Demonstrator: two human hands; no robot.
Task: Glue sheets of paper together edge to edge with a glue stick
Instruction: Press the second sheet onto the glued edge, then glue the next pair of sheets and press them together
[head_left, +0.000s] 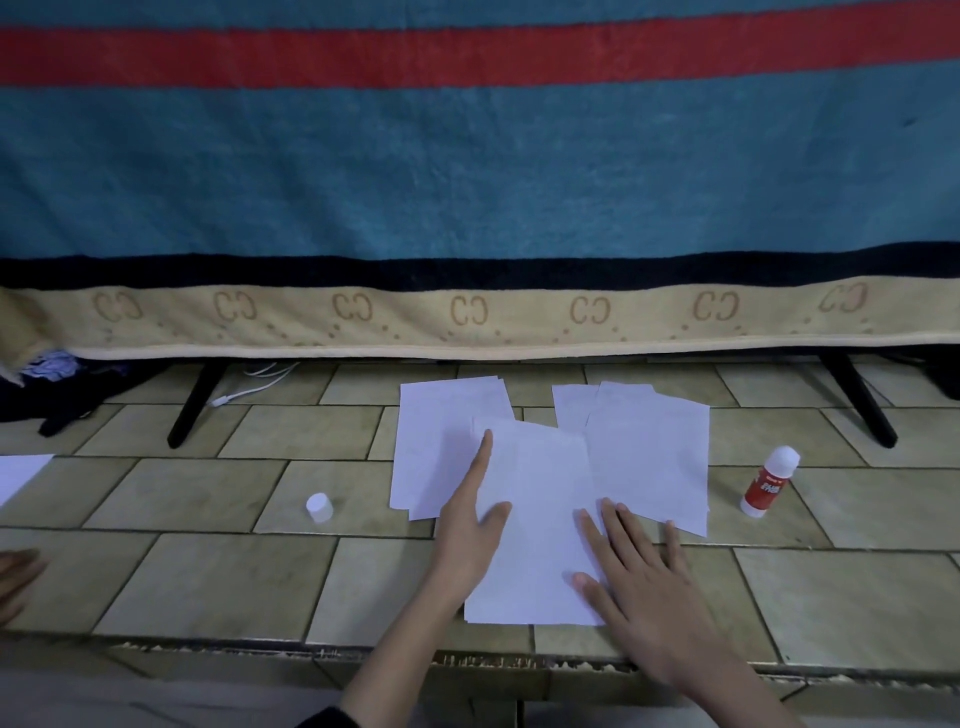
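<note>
Three white paper stacks on a tiled floor, with the middle sheet as landmark. Left hand flat on the middle sheet's left edge, fingers spread apart, index finger stretched along that edge. Right hand pressed flat on its lower right part, fingers splayed, gripping nothing. Left stack tucked partly under the middle sheet; right stack overlapped at its other side. Glue stick standing uncapped, well right of the middle sheet. White cap left of it, apart from the paper. Striped blanket hanging beyond.
</note>
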